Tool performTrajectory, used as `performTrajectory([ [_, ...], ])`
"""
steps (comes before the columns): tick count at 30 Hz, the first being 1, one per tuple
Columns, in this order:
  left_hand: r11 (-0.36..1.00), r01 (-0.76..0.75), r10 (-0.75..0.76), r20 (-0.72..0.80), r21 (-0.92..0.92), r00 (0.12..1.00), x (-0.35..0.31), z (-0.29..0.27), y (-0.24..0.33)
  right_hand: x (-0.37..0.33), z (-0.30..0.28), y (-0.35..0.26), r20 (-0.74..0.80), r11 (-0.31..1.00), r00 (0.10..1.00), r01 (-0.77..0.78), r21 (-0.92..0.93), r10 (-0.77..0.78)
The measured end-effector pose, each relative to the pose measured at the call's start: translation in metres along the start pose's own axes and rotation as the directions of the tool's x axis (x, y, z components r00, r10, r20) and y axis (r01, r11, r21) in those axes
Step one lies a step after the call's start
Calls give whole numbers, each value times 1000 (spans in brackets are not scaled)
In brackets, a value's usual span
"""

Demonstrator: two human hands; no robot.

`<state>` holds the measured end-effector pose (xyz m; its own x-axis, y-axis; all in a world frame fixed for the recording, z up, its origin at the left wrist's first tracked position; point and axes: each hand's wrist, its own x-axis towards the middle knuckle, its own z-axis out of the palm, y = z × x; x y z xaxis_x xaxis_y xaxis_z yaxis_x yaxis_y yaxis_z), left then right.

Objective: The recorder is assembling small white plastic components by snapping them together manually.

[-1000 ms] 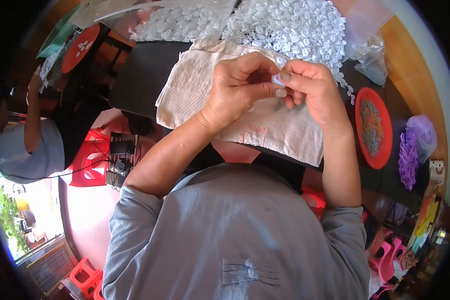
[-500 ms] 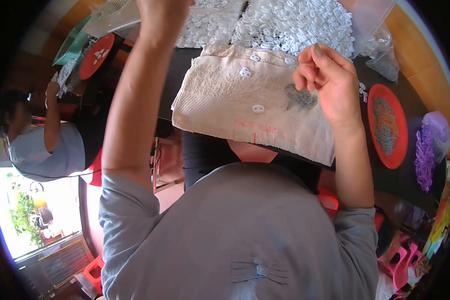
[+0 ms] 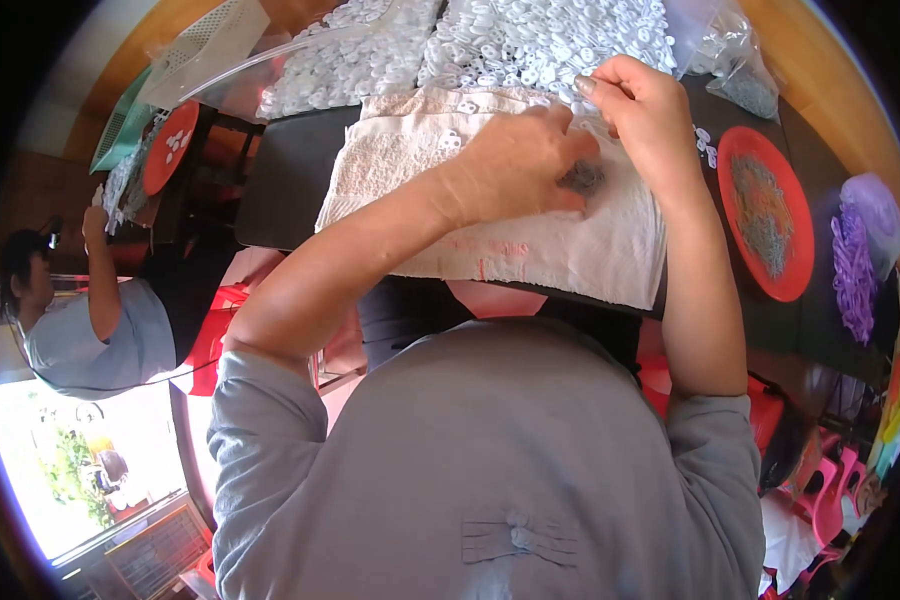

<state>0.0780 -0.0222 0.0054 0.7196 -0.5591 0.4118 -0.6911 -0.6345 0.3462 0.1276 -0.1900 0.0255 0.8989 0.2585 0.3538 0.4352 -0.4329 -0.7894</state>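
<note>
My left hand (image 3: 525,165) reaches across the beige towel (image 3: 390,180), its fingers apart around a small heap of thin grey metal pieces (image 3: 585,178). What these pieces are is too fine to tell. My right hand (image 3: 650,120) is raised over the towel's far right part, thumb and forefinger pressed together; anything between them is too small to make out. Small white two-holed plastic pieces (image 3: 451,140) lie on the towel, left of my left hand. Beyond the towel spreads a large pile of similar white pieces (image 3: 550,45).
On the right stand a red plate (image 3: 805,215) of grey metal pieces and a bundle of purple strips (image 3: 852,280). A clear bag (image 3: 745,75) lies at the far right. Another person (image 3: 95,320) sits at the left by a second red plate (image 3: 173,145).
My left hand has come down from the far left onto the towel, over the grey heap. My right hand's thumb and forefinger have come together. The view has shifted slightly.
</note>
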Motion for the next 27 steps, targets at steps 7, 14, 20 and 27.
performTrajectory([
  [7, 955, 243, -230, 89, -169, 969, -3, -8, -17, -4, 0, -6, 18, 1000, 1000, 20, -13, -20],
  [14, 861, 207, -304, -143, -465, 942, -19, -27, -19, -10, 2, -19, 37, 1000, 999, 17, 10, -17],
  [20, 290, 425, -628, 165, -858, 760, -24, -36, -11, -12, 6, -16, 139, 998, 988, 61, 3, -61],
  [27, 35, 310, -674, 206, -950, 709, -30, -37, -9, -17, 10, -19, 311, 993, 944, 101, 58, -114],
])
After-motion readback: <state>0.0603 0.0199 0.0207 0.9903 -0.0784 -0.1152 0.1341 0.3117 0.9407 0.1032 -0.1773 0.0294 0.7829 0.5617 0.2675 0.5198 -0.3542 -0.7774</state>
